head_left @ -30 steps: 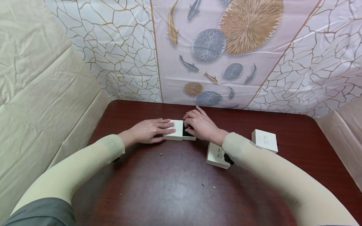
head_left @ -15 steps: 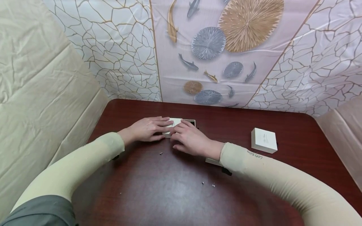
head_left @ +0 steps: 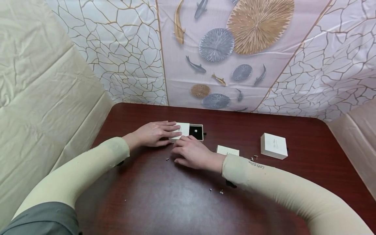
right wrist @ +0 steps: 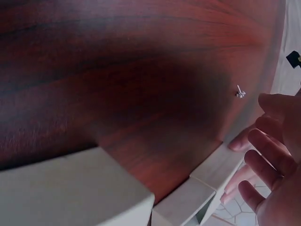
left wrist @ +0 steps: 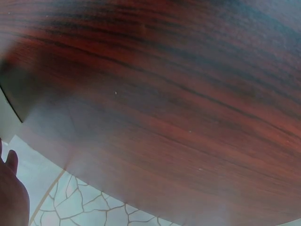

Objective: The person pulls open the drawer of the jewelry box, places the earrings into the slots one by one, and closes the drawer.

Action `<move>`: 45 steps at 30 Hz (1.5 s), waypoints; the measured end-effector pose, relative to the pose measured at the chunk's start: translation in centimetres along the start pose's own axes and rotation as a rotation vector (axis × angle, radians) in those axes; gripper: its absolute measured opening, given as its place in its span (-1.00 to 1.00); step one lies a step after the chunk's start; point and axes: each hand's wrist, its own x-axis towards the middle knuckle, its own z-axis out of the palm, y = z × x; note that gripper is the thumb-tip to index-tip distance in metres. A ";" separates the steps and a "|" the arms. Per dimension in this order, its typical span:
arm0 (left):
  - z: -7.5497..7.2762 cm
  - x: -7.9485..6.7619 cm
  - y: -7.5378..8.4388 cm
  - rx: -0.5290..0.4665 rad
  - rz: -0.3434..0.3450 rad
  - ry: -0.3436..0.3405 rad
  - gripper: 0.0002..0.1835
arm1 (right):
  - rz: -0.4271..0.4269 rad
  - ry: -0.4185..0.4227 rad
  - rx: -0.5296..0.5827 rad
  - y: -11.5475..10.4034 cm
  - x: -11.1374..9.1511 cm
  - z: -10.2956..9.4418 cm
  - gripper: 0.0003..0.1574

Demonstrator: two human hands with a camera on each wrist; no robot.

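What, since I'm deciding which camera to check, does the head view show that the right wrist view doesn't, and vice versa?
Only the head view: the white box at far right and the small ornament inside the open drawer.

Only the right wrist view: the right hand from its palm side, and the near-side seam where drawer meets sleeve.

Both: the left hand, a tiny stud on the tabletop, and another white box, partly hidden by the right forearm in the head view.
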 end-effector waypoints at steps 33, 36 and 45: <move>-0.3 0.1 0.5 0.009 -0.042 -0.030 -0.46 | -0.054 -0.019 -0.022 -0.7 1.2 2.7 -0.72; -0.4 0.1 0.5 0.009 -0.047 -0.033 -0.47 | -0.065 -0.023 -0.022 -0.6 1.3 2.7 -0.75; -0.3 0.1 0.5 0.006 -0.053 -0.032 -0.48 | -0.091 -0.013 -0.030 -0.5 1.3 2.8 -0.86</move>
